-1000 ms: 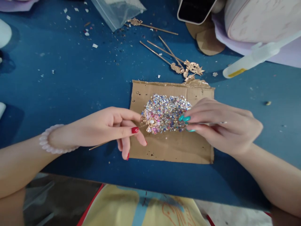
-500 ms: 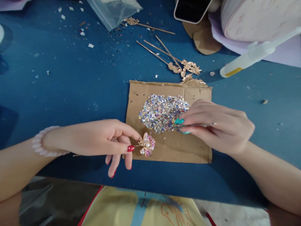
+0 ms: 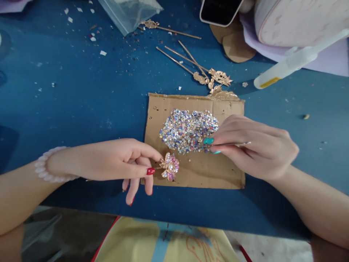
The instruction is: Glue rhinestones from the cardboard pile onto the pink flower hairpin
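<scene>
My left hand [image 3: 125,162] pinches a gold hairpin by its stick, just below a flower head [image 3: 170,167] set with pink stones and a pearl-like centre. The flower is over the lower left part of a cardboard sheet [image 3: 212,174]. On that sheet lies a spread of small glittering rhinestones [image 3: 185,127], mostly silver and blue. My right hand [image 3: 251,145] is closed on thin metal tweezers [image 3: 242,143], whose tips reach the lower right of the rhinestones. Whether a stone sits between the tips is too small to tell.
Several gold hairpins [image 3: 215,76] lie behind the cardboard. A plastic bag [image 3: 128,14], a phone-like device [image 3: 220,11], a white bottle with a long nozzle [image 3: 283,69] and a pale pink round container [image 3: 300,22] stand or lie farther back. White scraps dot the blue table [image 3: 81,102].
Both hands stay almost in place, still holding the hairpin and the tweezers. The whole view has shifted slightly, and the flower head has turned a little.
</scene>
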The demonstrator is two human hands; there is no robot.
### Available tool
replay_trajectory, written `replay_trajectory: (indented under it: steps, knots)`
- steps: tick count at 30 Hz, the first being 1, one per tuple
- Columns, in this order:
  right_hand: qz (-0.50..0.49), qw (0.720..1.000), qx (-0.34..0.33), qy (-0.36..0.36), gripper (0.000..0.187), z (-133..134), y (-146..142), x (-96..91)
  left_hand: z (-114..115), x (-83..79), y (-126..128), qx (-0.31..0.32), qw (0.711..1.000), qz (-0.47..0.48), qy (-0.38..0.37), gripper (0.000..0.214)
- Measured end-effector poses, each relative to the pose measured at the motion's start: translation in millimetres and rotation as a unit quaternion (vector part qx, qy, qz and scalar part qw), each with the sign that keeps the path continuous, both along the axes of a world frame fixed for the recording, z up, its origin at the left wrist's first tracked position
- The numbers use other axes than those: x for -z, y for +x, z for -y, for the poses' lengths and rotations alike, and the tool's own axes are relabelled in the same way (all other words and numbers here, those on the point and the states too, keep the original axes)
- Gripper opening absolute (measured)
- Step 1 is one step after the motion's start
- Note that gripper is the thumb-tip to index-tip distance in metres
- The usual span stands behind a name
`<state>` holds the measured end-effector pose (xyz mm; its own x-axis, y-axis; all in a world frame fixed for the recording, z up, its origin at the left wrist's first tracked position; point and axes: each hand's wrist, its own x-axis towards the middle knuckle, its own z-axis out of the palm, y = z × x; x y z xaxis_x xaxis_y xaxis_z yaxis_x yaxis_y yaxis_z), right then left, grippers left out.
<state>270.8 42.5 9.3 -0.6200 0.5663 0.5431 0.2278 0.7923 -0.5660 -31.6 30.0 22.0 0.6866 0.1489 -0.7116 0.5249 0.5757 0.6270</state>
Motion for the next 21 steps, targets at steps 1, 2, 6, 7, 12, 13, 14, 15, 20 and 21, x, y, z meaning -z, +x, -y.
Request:
replay_trajectory:
  steps: [1,2,6,7,12,13,14,15,20,21]
  knots:
    - [-0.002,1.000,-0.001,0.002,0.012,0,0,-0.2,0,0.3,0,-0.001,1.000,0.001,-0.004,0.035]
    - [-0.005,1.000,-0.003,0.005,0.011,0,0,-0.4,0,0.6,0,-0.002,1.000,0.001,-0.007,0.035]
    - [0.001,1.000,-0.009,-0.003,0.014,1,1,-1.3,0,2.0,0,-0.005,1.000,0.006,-0.014,0.036]
    - [0.003,1.000,-0.013,-0.007,0.015,1,1,-1.3,0,2.2,0,-0.006,1.000,0.009,-0.014,0.036]
    - [-0.022,0.999,-0.016,-0.019,0.017,2,0,1.7,1,-1.0,2,0.003,1.000,0.014,-0.013,0.025]
    - [-0.027,0.999,-0.014,-0.020,0.016,2,0,2.5,0,-2.6,3,0.011,1.000,0.015,-0.021,0.024]
    - [-0.028,0.999,-0.014,-0.021,0.016,2,0,3.2,0,-4.4,5,0.024,0.999,0.017,-0.025,0.022]
    - [-0.028,0.999,-0.013,-0.022,0.015,3,-1,3.7,0,-6.1,6,0.040,0.999,0.020,-0.030,0.021]
    - [-0.034,0.999,-0.008,-0.024,0.013,3,-1,4.9,2,-12.0,12,0.108,0.993,0.022,-0.040,0.022]
    - [-0.037,0.999,-0.008,-0.024,0.013,3,-1,5.0,3,-12.6,13,0.117,0.992,0.022,-0.041,0.022]
